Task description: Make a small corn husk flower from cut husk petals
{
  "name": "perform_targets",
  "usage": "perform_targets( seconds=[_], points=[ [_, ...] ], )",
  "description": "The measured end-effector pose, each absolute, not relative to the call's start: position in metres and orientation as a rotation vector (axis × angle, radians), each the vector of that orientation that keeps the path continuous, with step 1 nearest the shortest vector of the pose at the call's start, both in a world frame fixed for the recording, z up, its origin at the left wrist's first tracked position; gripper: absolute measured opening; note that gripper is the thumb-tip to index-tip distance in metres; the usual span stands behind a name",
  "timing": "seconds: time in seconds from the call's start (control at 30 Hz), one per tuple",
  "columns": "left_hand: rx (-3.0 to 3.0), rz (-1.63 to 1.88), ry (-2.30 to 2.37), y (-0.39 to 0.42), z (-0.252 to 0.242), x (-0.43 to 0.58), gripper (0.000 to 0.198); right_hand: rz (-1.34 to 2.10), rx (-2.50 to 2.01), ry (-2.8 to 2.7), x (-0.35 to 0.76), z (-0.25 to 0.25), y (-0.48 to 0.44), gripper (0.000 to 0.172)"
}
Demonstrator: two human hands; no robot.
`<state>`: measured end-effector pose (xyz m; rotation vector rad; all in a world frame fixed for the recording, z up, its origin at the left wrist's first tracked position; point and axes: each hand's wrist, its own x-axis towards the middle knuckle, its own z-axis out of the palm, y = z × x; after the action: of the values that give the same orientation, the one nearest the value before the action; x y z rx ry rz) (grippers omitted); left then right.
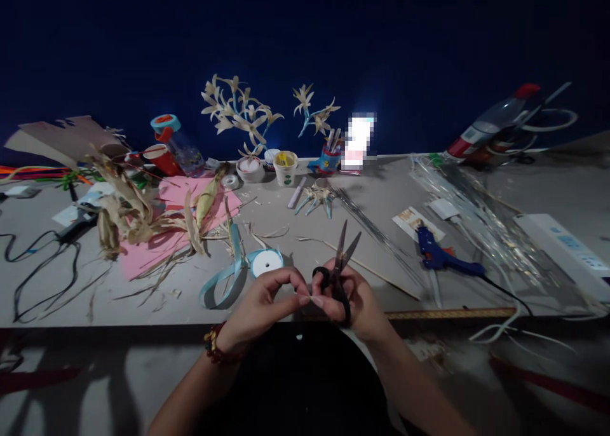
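My right hand (355,299) is closed around the black handles of a pair of scissors (342,258). The blades stand open and point up and away from me. My left hand (267,302) is pinched, and its fingertips meet my right fingertips over a tiny pale piece that I cannot make out. Both hands hover at the near edge of the grey table (381,207). A roll of light blue ribbon (264,261) lies just behind my left hand, its loose end curling to the left.
Dried corn husks (128,210) lie on pink paper (166,232) at left. A blue glue gun (443,258) lies at right beside clear plastic sheets (476,213). Husk flowers (238,112), small cups (286,167) and a bottle (495,121) stand at the back. A black cable (42,271) loops far left.
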<state>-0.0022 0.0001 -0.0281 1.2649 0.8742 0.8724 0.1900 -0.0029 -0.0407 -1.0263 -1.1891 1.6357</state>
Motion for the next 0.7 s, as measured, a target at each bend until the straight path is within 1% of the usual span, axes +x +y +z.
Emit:
perform_targets(
  seconds=[0.17,0.27,0.4,0.53,0.7],
  points=[
    [1.233,0.93,0.858,-0.006,-0.038,0.005,0.009,1.562,-1.085,-1.077,0.187,-0.05,-0.006,0.034],
    [1.021,1.102,0.918,-0.011,-0.047,0.013,0.009,1.493,-1.169,-1.073,0.186,-0.061,-0.019,0.032],
    [0.793,1.302,0.946,-0.012,-0.053,0.024,0.011,1.462,-1.273,-1.22,0.185,-0.076,-0.042,0.038],
    [0.814,1.363,0.998,-0.011,-0.054,0.031,0.011,1.493,-1.32,-1.338,0.18,-0.077,-0.05,0.042],
    [0.923,1.407,1.025,-0.013,-0.056,0.034,0.011,1.523,-1.296,-1.343,0.178,-0.07,-0.044,0.042]
  ],
)
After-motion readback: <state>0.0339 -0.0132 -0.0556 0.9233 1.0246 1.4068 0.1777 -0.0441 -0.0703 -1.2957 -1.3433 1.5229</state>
